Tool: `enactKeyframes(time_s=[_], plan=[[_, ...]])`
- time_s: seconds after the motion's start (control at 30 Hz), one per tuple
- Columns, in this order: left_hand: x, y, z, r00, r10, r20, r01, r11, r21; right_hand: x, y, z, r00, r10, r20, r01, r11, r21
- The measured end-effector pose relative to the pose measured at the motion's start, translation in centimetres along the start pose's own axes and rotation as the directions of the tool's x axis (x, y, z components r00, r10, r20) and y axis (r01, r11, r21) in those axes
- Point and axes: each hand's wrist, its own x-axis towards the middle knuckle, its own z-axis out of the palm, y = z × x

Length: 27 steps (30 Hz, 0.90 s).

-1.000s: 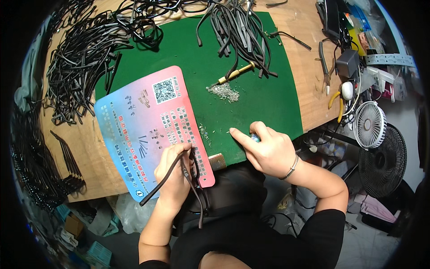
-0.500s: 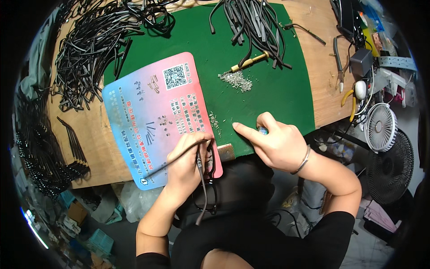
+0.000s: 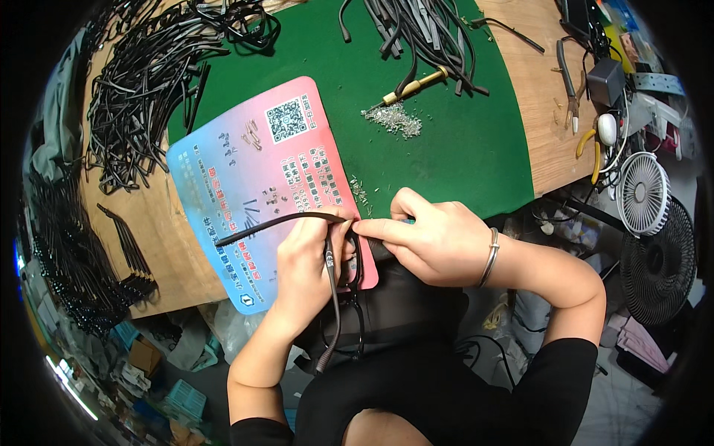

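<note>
My left hand point(image 3: 305, 256) is closed around a dark eyeglasses frame point(image 3: 361, 316) at the near edge of a pink-and-blue printed mat point(image 3: 223, 186). One dark temple arm point(image 3: 275, 223) points left across the mat; another temple arm point(image 3: 337, 327) hangs down toward me. With its index fingertip, my right hand point(image 3: 439, 241) meets the left fingertips by the top of the frame. Its other fingers are curled, and a small bluish bit shows among them, too hidden to name. Fingers cover the contact point. Tiny screws point(image 3: 361, 195) lie just beyond it.
Small metal parts point(image 3: 251, 135) sit on the mat. On the green mat point(image 3: 461, 163) are a screw pile point(image 3: 398, 121), a brass-coloured screwdriver point(image 3: 413, 85) and loose temple arms point(image 3: 424, 37). More glasses parts point(image 3: 149, 104) heap at left; pliers point(image 3: 569, 97) and a white fan point(image 3: 642, 193) stand right.
My right hand has moved left from the green mat to the eyeglasses, its index fingertip now against the left fingertips. The left-pointing temple arm has swung upward to lie flatter.
</note>
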Motion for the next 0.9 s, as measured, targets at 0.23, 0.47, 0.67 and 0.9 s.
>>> enactKeyframes(time_s=[0.23, 0.47, 0.67, 0.9], plan=[[-0.1, -0.1, 0.1, 1.0, 0.005, -0.022, -0.005, 1.0, -0.006, 0.2, 0.2, -0.3, 0.999, 0.01, 0.049, -0.013, 0.999, 0.049], [-0.2, -0.2, 0.5, 0.998, 0.032, -0.057, -0.031, 0.999, 0.015, 0.5, 0.4, -0.7, 0.993, -0.12, 0.021, 0.122, 0.982, -0.146], [-0.2, -0.4, 0.7, 0.994, 0.062, -0.087, -0.057, 0.996, 0.062, 1.7, 1.3, -1.2, 0.969, -0.222, 0.111, 0.241, 0.948, -0.206], [0.0, -0.2, 0.7, 0.992, 0.074, -0.099, -0.068, 0.996, 0.065, 1.8, 1.5, -0.7, 0.972, -0.226, 0.062, 0.233, 0.963, -0.137]])
